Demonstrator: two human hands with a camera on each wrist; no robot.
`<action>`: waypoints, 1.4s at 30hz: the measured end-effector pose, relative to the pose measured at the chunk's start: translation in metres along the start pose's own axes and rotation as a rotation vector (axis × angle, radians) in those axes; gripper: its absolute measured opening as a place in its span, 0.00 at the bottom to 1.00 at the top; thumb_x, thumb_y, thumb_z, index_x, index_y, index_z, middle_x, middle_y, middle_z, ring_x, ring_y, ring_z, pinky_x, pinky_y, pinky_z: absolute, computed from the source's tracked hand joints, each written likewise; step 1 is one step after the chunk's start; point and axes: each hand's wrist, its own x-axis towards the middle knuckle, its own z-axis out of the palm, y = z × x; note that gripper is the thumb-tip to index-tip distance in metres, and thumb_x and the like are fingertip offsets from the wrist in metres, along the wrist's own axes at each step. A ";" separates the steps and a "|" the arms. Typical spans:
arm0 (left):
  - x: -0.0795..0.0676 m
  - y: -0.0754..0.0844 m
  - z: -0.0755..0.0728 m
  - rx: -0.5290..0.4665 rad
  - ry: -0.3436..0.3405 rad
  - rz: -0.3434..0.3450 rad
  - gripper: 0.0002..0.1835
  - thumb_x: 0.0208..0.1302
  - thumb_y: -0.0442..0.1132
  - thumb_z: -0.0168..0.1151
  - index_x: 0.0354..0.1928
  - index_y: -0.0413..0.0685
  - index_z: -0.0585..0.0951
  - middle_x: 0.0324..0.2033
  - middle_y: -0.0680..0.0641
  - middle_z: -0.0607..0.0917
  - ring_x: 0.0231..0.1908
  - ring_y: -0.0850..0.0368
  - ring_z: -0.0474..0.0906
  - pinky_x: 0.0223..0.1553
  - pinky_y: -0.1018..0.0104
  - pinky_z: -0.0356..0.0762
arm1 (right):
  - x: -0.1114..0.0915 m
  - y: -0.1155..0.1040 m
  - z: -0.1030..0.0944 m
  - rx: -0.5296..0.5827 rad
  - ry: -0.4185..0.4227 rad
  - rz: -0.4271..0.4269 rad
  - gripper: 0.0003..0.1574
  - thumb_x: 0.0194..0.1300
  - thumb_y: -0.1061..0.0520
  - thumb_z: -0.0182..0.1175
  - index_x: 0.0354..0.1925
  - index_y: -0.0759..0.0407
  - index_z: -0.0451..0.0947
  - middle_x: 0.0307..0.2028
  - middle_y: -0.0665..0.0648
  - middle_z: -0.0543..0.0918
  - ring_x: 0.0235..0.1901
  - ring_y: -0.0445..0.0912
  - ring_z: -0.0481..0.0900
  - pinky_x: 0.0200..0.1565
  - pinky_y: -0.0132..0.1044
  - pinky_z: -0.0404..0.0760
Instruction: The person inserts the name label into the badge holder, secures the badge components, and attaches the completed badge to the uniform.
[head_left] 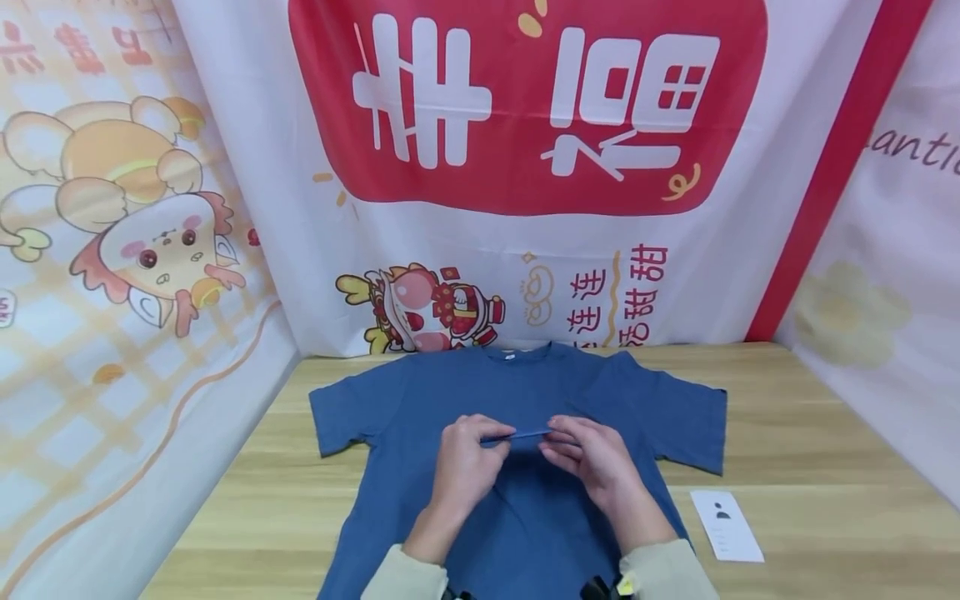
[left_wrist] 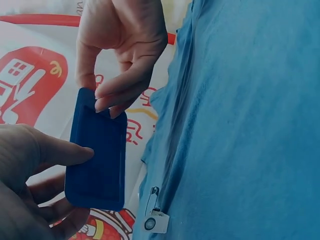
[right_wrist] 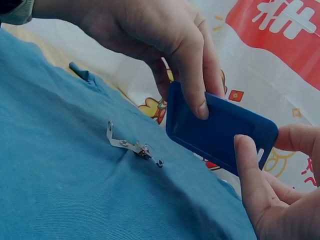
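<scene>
Held flat and edge-on above the shirt is a thin blue badge holder (head_left: 529, 434), with a recessed face and a slot at one end. My left hand (head_left: 467, 462) pinches one end, thumb on the recessed face (left_wrist: 102, 170). At the slotted end, my right hand (head_left: 596, 462) pinches it between thumb and fingers. Below lies a blue short-sleeved T-shirt (head_left: 525, 392), spread out with its collar at the far side. On the shirt sits a metal badge clip (right_wrist: 131, 146) with a clear strap and a safety pin (left_wrist: 153, 197).
A white card (head_left: 726, 525) with a printed person icon lies on the wooden table (head_left: 832, 467), right of the shirt. Printed cloth hangs (head_left: 525, 233) behind the table's far edge, with more cloth along both sides.
</scene>
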 end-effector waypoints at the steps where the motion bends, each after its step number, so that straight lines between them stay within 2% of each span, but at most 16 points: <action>1: 0.001 0.000 0.000 -0.005 -0.003 -0.009 0.08 0.58 0.28 0.78 0.37 0.49 0.96 0.35 0.51 0.94 0.41 0.51 0.87 0.48 0.55 0.85 | 0.001 -0.001 0.000 -0.001 -0.007 -0.007 0.31 0.79 0.56 0.63 0.72 0.72 0.71 0.47 0.58 0.89 0.39 0.41 0.91 0.47 0.35 0.92; 4: 0.005 0.001 -0.001 -0.033 -0.013 -0.047 0.08 0.57 0.29 0.79 0.36 0.50 0.95 0.38 0.50 0.93 0.44 0.50 0.85 0.51 0.52 0.84 | 0.003 -0.005 -0.001 -0.008 -0.015 -0.023 0.32 0.79 0.59 0.61 0.74 0.71 0.70 0.52 0.60 0.87 0.41 0.41 0.90 0.48 0.34 0.91; 6: 0.009 0.002 -0.002 -0.075 -0.012 -0.085 0.10 0.57 0.27 0.77 0.37 0.50 0.95 0.41 0.49 0.93 0.47 0.48 0.85 0.56 0.48 0.83 | 0.004 -0.009 0.000 -0.020 -0.014 -0.027 0.32 0.79 0.60 0.61 0.75 0.69 0.69 0.55 0.61 0.85 0.42 0.41 0.90 0.48 0.33 0.91; 9: 0.016 0.003 -0.006 -0.186 0.003 -0.199 0.14 0.56 0.24 0.72 0.40 0.50 0.94 0.46 0.47 0.91 0.52 0.47 0.85 0.59 0.46 0.83 | 0.005 -0.015 0.001 -0.024 -0.007 -0.035 0.32 0.78 0.61 0.60 0.76 0.67 0.69 0.58 0.62 0.82 0.42 0.40 0.89 0.48 0.32 0.91; 12: 0.023 0.004 -0.013 -0.359 0.003 -0.375 0.16 0.63 0.25 0.66 0.48 0.48 0.93 0.51 0.44 0.90 0.54 0.48 0.86 0.58 0.49 0.86 | 0.005 -0.020 0.001 -0.026 -0.005 -0.047 0.32 0.78 0.62 0.60 0.76 0.65 0.69 0.58 0.61 0.82 0.40 0.40 0.89 0.48 0.33 0.91; 15: 0.025 0.003 -0.022 -0.589 -0.071 -0.546 0.17 0.74 0.31 0.62 0.61 0.44 0.86 0.57 0.39 0.88 0.55 0.45 0.88 0.54 0.52 0.90 | 0.004 -0.021 0.002 -0.044 -0.010 -0.058 0.32 0.77 0.62 0.61 0.75 0.62 0.69 0.62 0.63 0.80 0.42 0.41 0.88 0.49 0.33 0.91; 17: 0.026 0.002 -0.026 -0.728 -0.135 -0.622 0.20 0.78 0.35 0.60 0.69 0.41 0.80 0.62 0.35 0.85 0.55 0.43 0.88 0.55 0.52 0.90 | 0.002 -0.021 0.002 -0.062 -0.021 -0.067 0.34 0.76 0.62 0.63 0.76 0.62 0.68 0.63 0.63 0.79 0.42 0.42 0.88 0.48 0.33 0.91; 19: 0.026 0.000 -0.029 -0.830 -0.185 -0.672 0.24 0.82 0.37 0.57 0.75 0.40 0.73 0.67 0.32 0.81 0.57 0.41 0.88 0.56 0.52 0.90 | 0.001 -0.020 0.003 -0.082 -0.038 -0.082 0.34 0.76 0.62 0.64 0.75 0.63 0.68 0.61 0.62 0.82 0.42 0.43 0.88 0.48 0.34 0.91; 22: 0.026 -0.002 -0.030 -0.915 -0.197 -0.709 0.28 0.84 0.39 0.55 0.79 0.38 0.68 0.72 0.32 0.76 0.58 0.41 0.87 0.56 0.51 0.90 | -0.001 -0.019 0.002 -0.102 -0.070 -0.099 0.36 0.75 0.63 0.64 0.76 0.64 0.66 0.49 0.53 0.89 0.40 0.42 0.88 0.47 0.34 0.92; 25: 0.024 -0.003 -0.029 -0.956 -0.186 -0.739 0.28 0.85 0.42 0.56 0.78 0.37 0.68 0.74 0.32 0.74 0.61 0.40 0.85 0.56 0.51 0.90 | -0.002 -0.018 -0.001 -0.116 -0.086 -0.104 0.35 0.76 0.64 0.63 0.76 0.63 0.66 0.41 0.47 0.91 0.39 0.41 0.88 0.46 0.34 0.92; 28: 0.022 -0.005 -0.028 -0.964 -0.190 -0.771 0.28 0.84 0.41 0.56 0.79 0.38 0.68 0.76 0.33 0.72 0.66 0.38 0.81 0.56 0.51 0.90 | -0.003 -0.015 -0.002 -0.128 -0.091 -0.094 0.34 0.76 0.63 0.63 0.75 0.62 0.68 0.40 0.45 0.91 0.39 0.41 0.88 0.46 0.35 0.92; 32: 0.019 -0.007 -0.027 -0.943 -0.201 -0.774 0.27 0.83 0.35 0.56 0.79 0.40 0.68 0.78 0.33 0.68 0.69 0.34 0.78 0.55 0.51 0.90 | -0.004 -0.013 -0.004 -0.145 -0.103 -0.086 0.33 0.75 0.61 0.65 0.74 0.61 0.69 0.42 0.46 0.92 0.40 0.42 0.88 0.46 0.35 0.92; 36: 0.020 -0.007 -0.031 -0.930 -0.203 -0.753 0.26 0.82 0.33 0.57 0.78 0.40 0.70 0.77 0.32 0.70 0.67 0.34 0.79 0.54 0.51 0.91 | -0.004 -0.014 -0.001 -0.174 -0.097 -0.087 0.33 0.75 0.59 0.66 0.73 0.60 0.70 0.44 0.46 0.91 0.40 0.42 0.87 0.46 0.35 0.91; 42: 0.019 -0.006 -0.032 -0.930 -0.207 -0.751 0.25 0.81 0.34 0.59 0.76 0.40 0.73 0.74 0.31 0.73 0.64 0.37 0.82 0.54 0.49 0.91 | -0.006 -0.013 0.000 -0.216 -0.081 -0.068 0.33 0.76 0.56 0.67 0.73 0.61 0.70 0.42 0.45 0.90 0.41 0.43 0.86 0.45 0.33 0.90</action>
